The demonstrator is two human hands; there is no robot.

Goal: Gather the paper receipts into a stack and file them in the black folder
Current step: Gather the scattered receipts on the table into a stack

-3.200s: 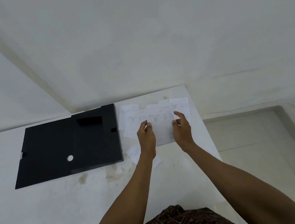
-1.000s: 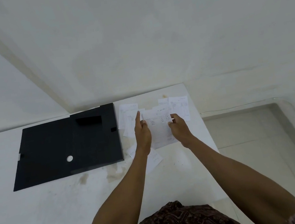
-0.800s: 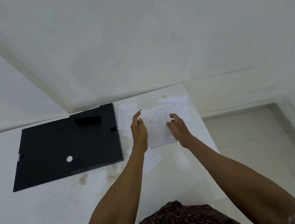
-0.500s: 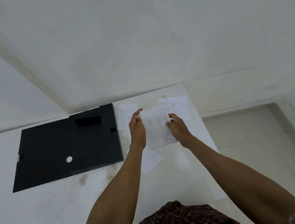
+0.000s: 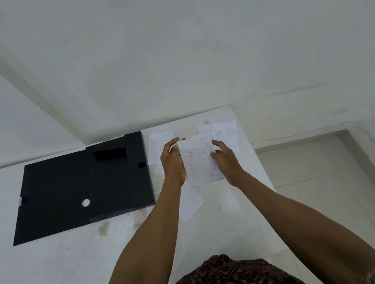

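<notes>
Both hands, left hand and right hand, grip a partial receipt stack; loose receipts around them and the black folder leftward await.

receipts: thin white paper | folder: matt black | table: smooth, stained

surface: white top, set into the corner of two white walls; right edge drops to a pale tiled floor.
marks: brownish stains on the near side, just in front of the folder.
black folder: lying flat on the left half.
loose receipts: one far left just beside the folder's right edge; two overlapping at the far right; one nearer, tilted.
</notes>
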